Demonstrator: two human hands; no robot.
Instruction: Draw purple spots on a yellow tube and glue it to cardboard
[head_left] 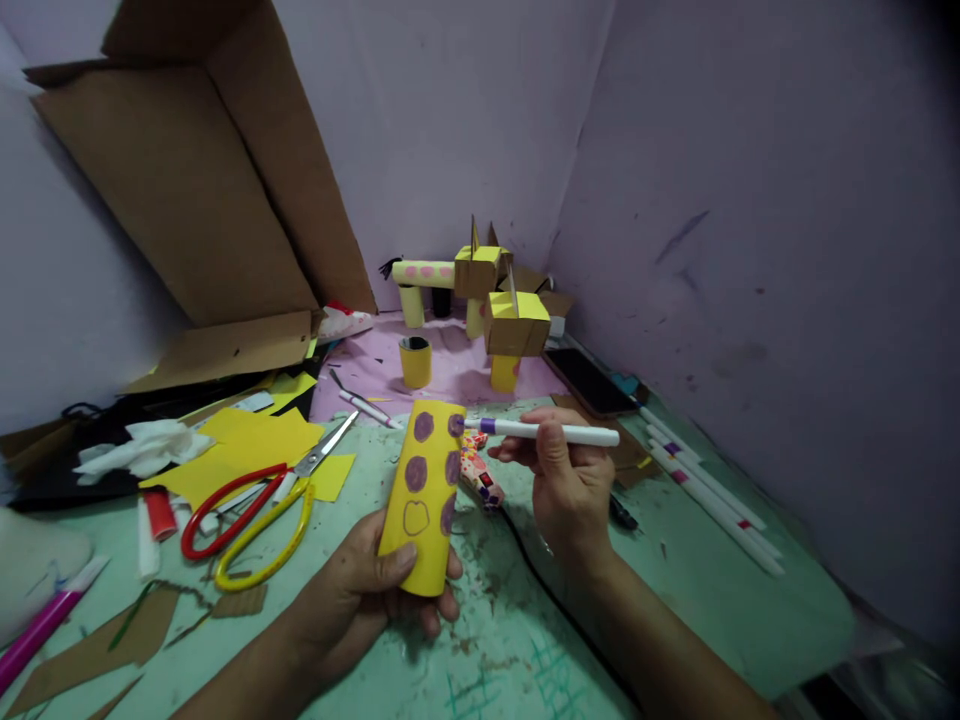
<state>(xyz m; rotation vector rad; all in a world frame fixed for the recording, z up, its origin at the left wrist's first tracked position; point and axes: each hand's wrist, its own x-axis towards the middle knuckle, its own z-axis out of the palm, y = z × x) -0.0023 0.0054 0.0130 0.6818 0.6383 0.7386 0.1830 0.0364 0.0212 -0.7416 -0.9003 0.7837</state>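
While the left hand (345,585) pinches a yellow tube (433,555), the right hand (574,500) pinches a marker (592,435) at a purple spot (454,426); above the left thumb (397,566) sits an unfilled outline (415,517).

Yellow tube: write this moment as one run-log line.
left hand: grips yellow tube | right hand: marker at purple spot | one spot: outline only

purple-spotted yellow tube (433,500), tilted, white marker (519,429)

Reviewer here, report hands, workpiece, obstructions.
Left hand gripping yellow tube; right hand holding marker at spots. One spot outlined, unfilled. Nothing blocking marker.
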